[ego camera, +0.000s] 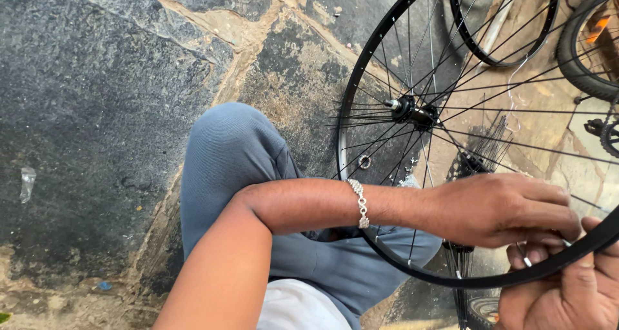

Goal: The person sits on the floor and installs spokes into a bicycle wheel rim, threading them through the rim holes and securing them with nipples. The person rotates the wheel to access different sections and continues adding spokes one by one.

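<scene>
Both hands' fingers, left hand [509,209] and right hand [567,291], pinch black wheel rim [361,65].

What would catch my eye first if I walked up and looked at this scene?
Most striking is the black spoked bicycle wheel standing at the right, its hub near the middle of the picture. At its lower rim the left hand, with a silver chain bracelet on the wrist, and the right hand both grip the rim. Beneath lies a rough floor of dark stone slabs, and more wheels stand at the top right.
</scene>
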